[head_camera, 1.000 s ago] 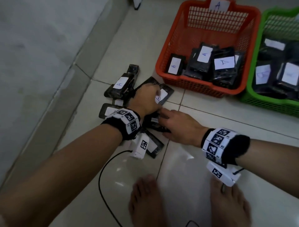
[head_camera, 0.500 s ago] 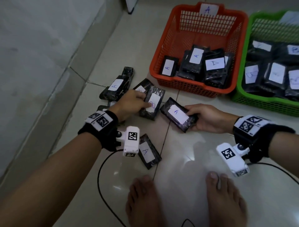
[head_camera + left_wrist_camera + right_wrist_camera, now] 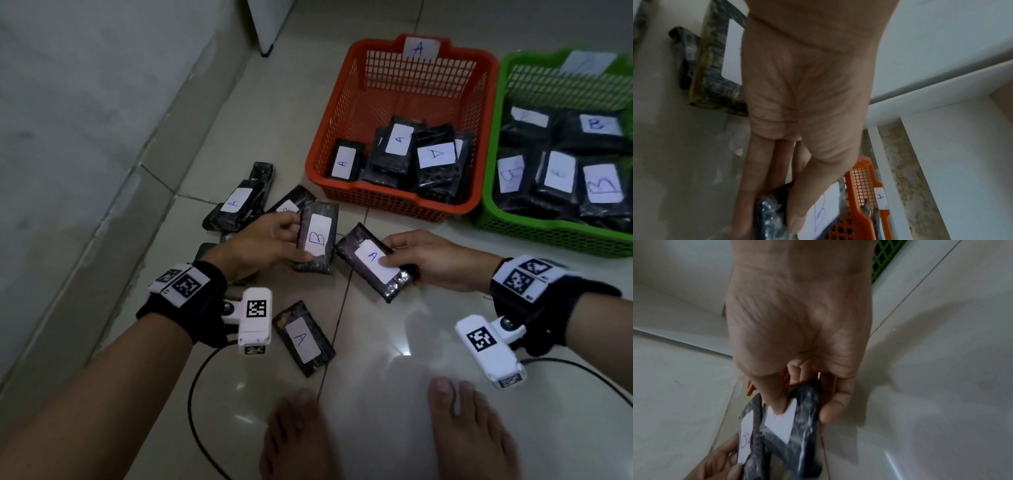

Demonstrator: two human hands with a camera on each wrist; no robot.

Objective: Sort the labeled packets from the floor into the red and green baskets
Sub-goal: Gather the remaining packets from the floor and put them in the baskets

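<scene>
Black packets, white labels: B packet (image 3: pixel 317 238) in left grip (image 3: pixel 255 248), A packet (image 3: pixel 375 267) in right grip (image 3: pixel 433 262).

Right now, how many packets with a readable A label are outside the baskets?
3: one packet held by the right hand, one on the floor near the feet, one atop the pile by the wall. Others may be hidden.

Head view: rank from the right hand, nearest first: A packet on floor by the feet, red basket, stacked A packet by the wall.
From the right hand:
1. A packet by the feet, lower left of it.
2. Red basket, above it.
3. Stacked A packet, far left near the wall.
</scene>
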